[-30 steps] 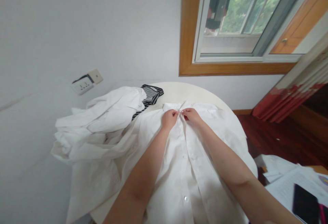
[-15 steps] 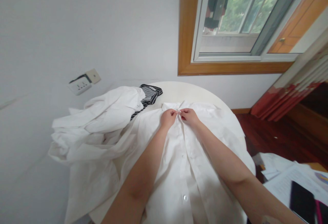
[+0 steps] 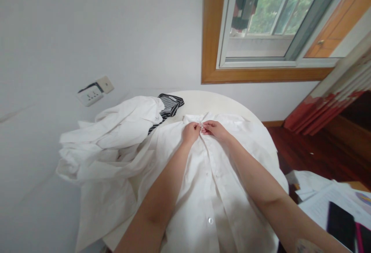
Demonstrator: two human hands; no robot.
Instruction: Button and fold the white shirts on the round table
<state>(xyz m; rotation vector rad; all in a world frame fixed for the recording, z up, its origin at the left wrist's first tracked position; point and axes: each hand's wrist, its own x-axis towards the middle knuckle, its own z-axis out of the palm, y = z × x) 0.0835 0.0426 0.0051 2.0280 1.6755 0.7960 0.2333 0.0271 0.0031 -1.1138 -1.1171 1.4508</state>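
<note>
A white button-up shirt (image 3: 214, 191) lies spread face up on a round white table (image 3: 208, 102), its button row running toward me. My left hand (image 3: 190, 132) and my right hand (image 3: 213, 128) meet at the top of the placket, just below the collar (image 3: 193, 118). Both pinch the shirt's edges together around the top button. The fingertips hide that button.
A heap of white garments (image 3: 116, 141) covers the table's left side, with a black striped cloth (image 3: 169, 106) behind it. A wall socket (image 3: 94, 90) is at left, a window (image 3: 272, 25) above. Papers and a dark phone (image 3: 339, 226) lie at lower right.
Both hands stay pinched at the shirt's top button with only tiny finger shifts. The view has tilted slightly.
</note>
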